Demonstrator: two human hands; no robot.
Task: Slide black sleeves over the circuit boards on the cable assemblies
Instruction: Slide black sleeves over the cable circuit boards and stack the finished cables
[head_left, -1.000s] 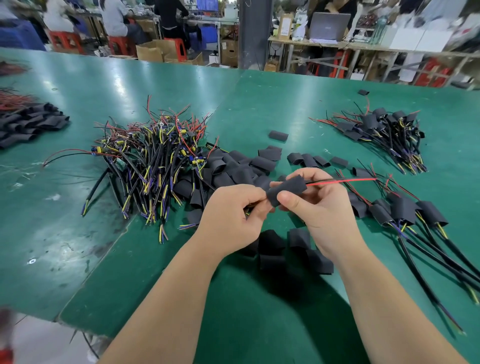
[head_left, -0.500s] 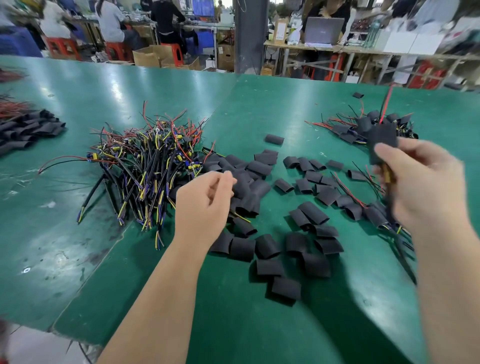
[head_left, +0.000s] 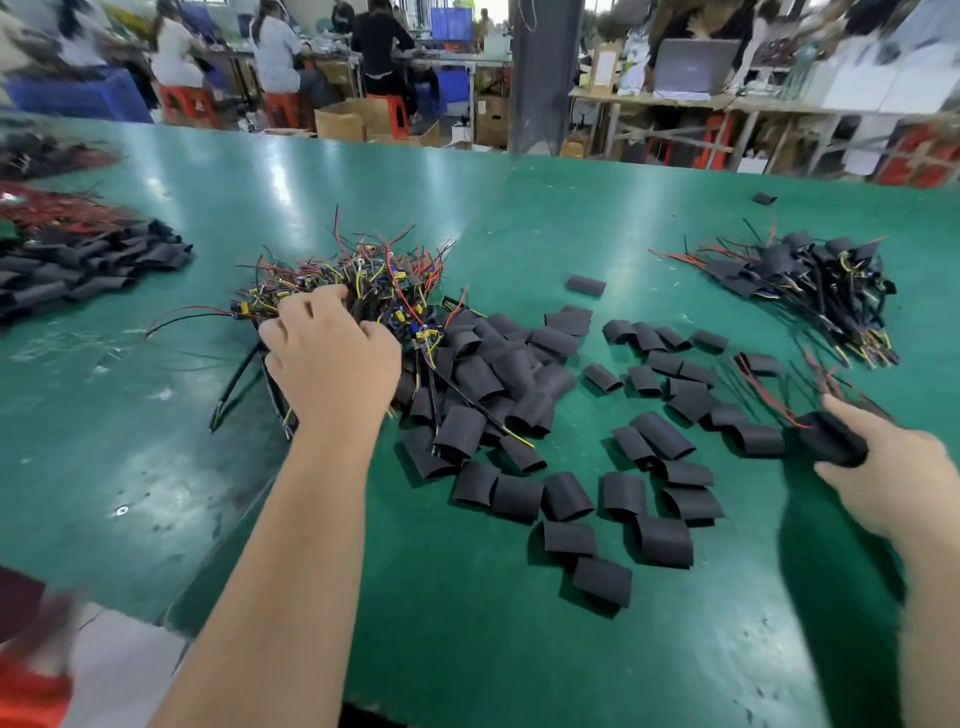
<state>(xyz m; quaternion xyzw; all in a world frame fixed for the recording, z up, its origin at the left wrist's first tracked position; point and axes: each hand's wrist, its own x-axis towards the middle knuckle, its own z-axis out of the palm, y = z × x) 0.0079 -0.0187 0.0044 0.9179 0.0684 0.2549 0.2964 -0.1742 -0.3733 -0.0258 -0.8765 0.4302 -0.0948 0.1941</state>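
Observation:
A tangled pile of bare cable assemblies (head_left: 379, 286), with black, red and yellow wires and small circuit boards, lies left of centre on the green table (head_left: 467, 649). My left hand (head_left: 332, 364) rests on this pile with its fingers curled into the wires; the fingertips are hidden. Many loose black sleeves (head_left: 566, 496) are scattered across the middle. My right hand (head_left: 883, 478) is low at the right, pinching a sleeved cable assembly (head_left: 836, 441) whose red wire points up-left. A heap of sleeved assemblies (head_left: 810, 280) sits at the far right.
Another heap of black sleeves and red wires (head_left: 88, 260) lies at the far left. One stray sleeve (head_left: 763, 198) sits near the far edge. The table's near-left corner (head_left: 156, 613) drops to the floor. People work at benches behind the table.
My hands have parted. The right hand carried the sleeved assembly right and then down toward the table. The left hand let go and reached forward-left onto the pile of bare assemblies.

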